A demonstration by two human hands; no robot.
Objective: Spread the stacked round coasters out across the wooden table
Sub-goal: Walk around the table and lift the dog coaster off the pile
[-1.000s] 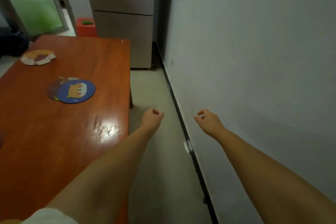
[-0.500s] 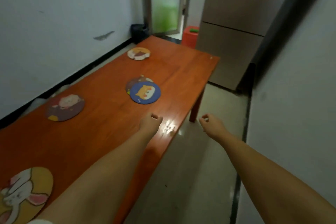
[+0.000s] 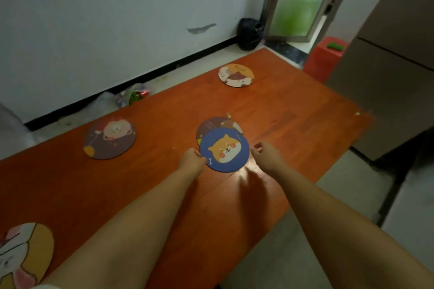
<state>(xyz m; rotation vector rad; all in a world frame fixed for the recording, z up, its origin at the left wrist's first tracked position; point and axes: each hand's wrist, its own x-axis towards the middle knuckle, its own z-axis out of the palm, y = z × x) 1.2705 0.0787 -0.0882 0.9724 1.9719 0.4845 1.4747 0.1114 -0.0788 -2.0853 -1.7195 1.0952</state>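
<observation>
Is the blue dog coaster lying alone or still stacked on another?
Still stacked: the blue dog coaster overlaps a darker coaster, whose far edge shows behind it.

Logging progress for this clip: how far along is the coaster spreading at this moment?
Mostly done. Three coasters lie singly on the wooden table: the rabbit coaster, the purple coaster and the far coaster. In hand: the left hand touches the blue dog coaster, the right hand beside it. Left: that coaster overlaps a dark coaster beneath; they need separating.
</observation>
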